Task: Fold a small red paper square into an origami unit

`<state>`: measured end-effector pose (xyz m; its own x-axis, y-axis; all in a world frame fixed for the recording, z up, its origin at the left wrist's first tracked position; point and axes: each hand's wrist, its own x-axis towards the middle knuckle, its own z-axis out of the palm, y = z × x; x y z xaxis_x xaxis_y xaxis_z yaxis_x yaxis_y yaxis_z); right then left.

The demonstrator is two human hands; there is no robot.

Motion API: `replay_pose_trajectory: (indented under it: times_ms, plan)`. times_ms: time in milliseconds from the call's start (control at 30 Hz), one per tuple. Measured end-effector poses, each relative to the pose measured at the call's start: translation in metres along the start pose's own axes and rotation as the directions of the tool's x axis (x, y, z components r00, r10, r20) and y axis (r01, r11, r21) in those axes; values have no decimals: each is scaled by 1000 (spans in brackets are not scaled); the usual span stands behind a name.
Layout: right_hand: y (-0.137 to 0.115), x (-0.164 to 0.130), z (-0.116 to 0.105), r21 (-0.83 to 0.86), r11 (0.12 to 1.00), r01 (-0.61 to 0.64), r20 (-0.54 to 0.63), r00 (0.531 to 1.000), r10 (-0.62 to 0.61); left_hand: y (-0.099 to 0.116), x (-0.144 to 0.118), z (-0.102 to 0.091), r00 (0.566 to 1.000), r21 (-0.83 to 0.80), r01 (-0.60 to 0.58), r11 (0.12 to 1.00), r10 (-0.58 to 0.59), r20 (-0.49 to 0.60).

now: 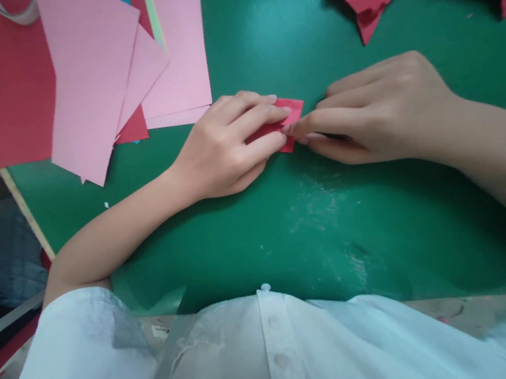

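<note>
We fold a small red paper (291, 122).
Left hand (228, 149) and right hand (379, 113) pinch it on the bench (315, 224); folding looks part-done.

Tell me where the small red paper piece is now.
In the head view, the small red paper piece lies mid-table on the green mat, pinched between the left hand and right hand.

— How do the arms lie?
— Both forearms are bare and come in from the sides, angling toward the middle. The sleeves are white.
— And the left hand (227, 146)?
— Palm down, knuckles up, fingers curled and pointing right, their tips pressed down.
— The right hand (377, 111)?
— Also palm down, fingers stretched leftward, tips meeting those of the left hand, thumb tucked beneath.
</note>
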<state>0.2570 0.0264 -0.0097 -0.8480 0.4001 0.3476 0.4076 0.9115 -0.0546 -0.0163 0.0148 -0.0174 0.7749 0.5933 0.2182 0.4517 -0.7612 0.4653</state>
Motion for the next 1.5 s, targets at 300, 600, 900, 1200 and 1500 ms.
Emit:
replay_pose_trajectory:
  times_ms: [300,600,900,1200,1500]
  plan:
    - [0,4,-2,-26,999,23,-30,999,-24,1,3,-3,999,-14,37,999,-36,17]
    - [-1,0,-2,-7,999,-31,91,995,32,4,4,-6,999,-7,49,999,-49,7]
    - [-1,5,-6,-19,992,-123,263,957,124,8,5,-10,998,40,47,998,-49,35]
    - [-3,5,-7,-54,984,-171,362,915,179,7,5,-11,999,75,26,997,-29,42]
    - [-4,7,-9,-54,977,-205,382,900,210,8,4,-11,998,72,41,997,-44,44]
